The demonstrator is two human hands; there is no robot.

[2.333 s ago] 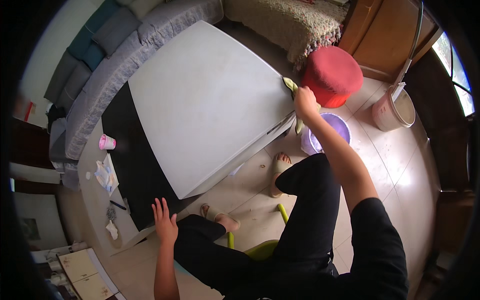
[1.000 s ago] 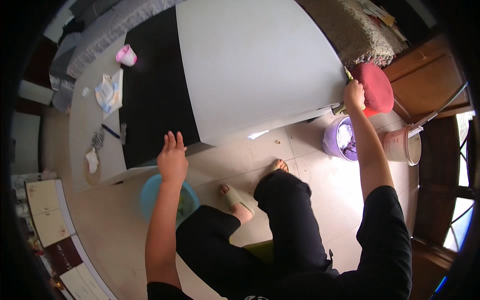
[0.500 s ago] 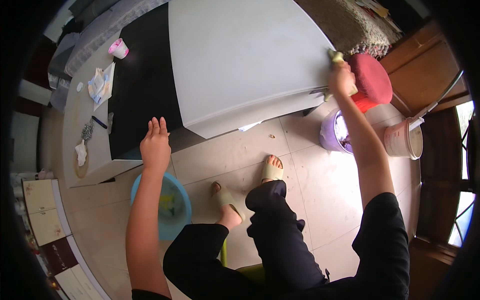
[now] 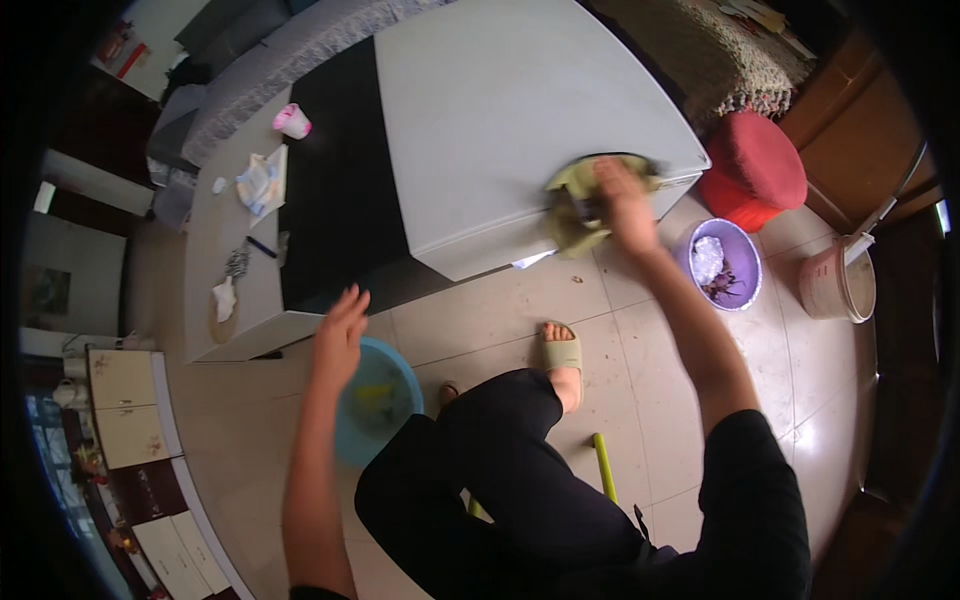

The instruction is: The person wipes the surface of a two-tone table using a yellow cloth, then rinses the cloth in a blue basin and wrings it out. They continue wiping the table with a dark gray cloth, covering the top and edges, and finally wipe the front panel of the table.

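Pressing a Cloth over the Front Edge of the Bench

Head view: the right hand [image 4: 626, 205] lies on a pale green cloth [image 4: 572, 232], its grip apparently clamped on the fabric, though blur hides the placement of each fingertip; the cloth straddles the front edge of the grey-white bench [image 4: 500, 100], toward the right corner, partly on the top and partly hanging down the front face; the left hand [image 4: 340, 335], empty and with fingers extended, hovers near the black panel [image 4: 335, 190] of the bench and the blue basin [image 4: 408, 375]; a purple bucket [image 4: 748, 255] and a red stool [image 4: 757, 165] stand on the floor [image 4: 650, 420] at right.

On technique, as a judgement: the stroke would seem best made with a flat palm and even pressure, so that the cloth bears on top and lip together; loose folds should be gathered beneath the fingers, lest they bunch or trail; successive strokes should overlap slightly; the right forearm [image 4: 700, 335] is best kept clear of the bucket just beside it.
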